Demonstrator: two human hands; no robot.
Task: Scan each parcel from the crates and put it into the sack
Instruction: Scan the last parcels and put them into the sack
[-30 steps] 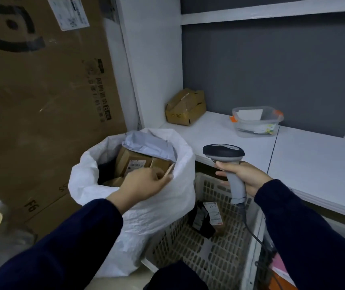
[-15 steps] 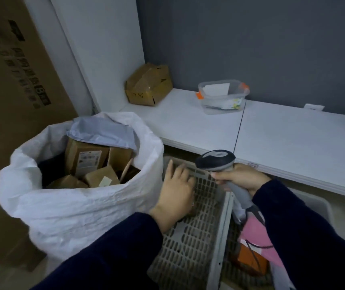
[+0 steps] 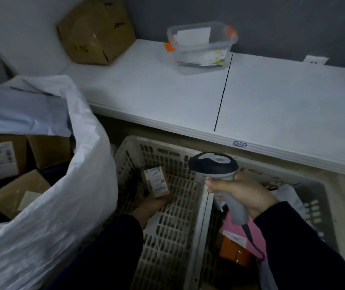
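The left hand [image 3: 146, 208] has dropped into the crate [image 3: 167, 155], gripping another parcel [image 3: 155, 182] to scan; the right hand [image 3: 242, 195] holds the scanner [image 3: 213, 164]; the sack [image 3: 62, 206] is part-filled.

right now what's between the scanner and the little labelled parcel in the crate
Head view: only the crate's bare slotted lattice lies between the barcode scanner and the labelled parcel.

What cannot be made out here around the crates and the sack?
- Head view: fingers of the left hand, hidden under the small parcel in shadow; grip unclear.
- Head view: small parcel label print, too small and blurred.
- Head view: right crate contents, partly covered by right hand, scanner and sleeve.
- Head view: sack contents, cut off by left edge, hidden by its wall.
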